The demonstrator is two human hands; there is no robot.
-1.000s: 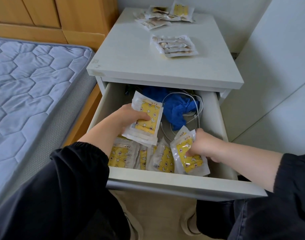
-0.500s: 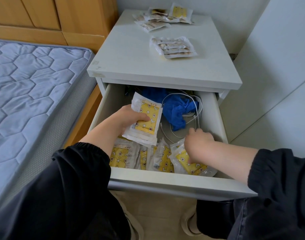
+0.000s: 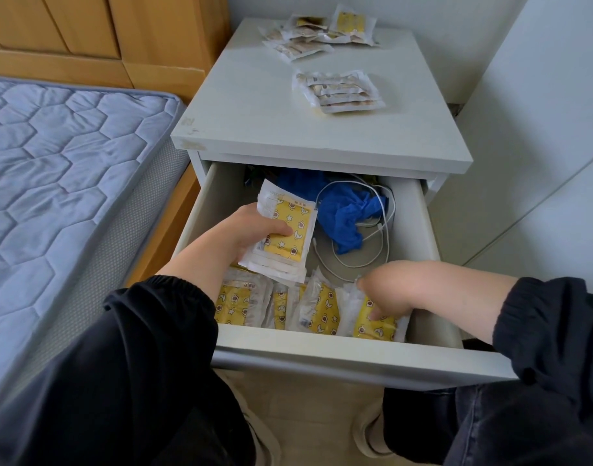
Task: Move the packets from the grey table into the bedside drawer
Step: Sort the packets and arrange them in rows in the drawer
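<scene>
The bedside drawer [image 3: 339, 351] is pulled open under the grey table top [image 3: 288, 122]. My left hand [image 3: 251, 230] holds a small stack of yellow star-print packets [image 3: 286, 235] above the drawer's middle. My right hand [image 3: 386, 297] reaches down into the front right corner, fingers on a yellow packet [image 3: 376, 326] that stands there. Several more packets [image 3: 278, 306] stand in a row along the drawer's front. On the table top lie a stack of packets [image 3: 339, 92] and a loose pile [image 3: 318, 33] at the back.
A crumpled blue cloth [image 3: 347, 210] and a white cable [image 3: 359, 257] fill the back of the drawer. A blue quilted mattress [image 3: 59, 183] on a wooden bed frame lies at the left. White cupboard panels [image 3: 540, 146] rise at the right.
My right hand has pushed its packet down into the drawer's front right corner, from tilted up to standing in the row. My left hand has kept its stack in the same place.
</scene>
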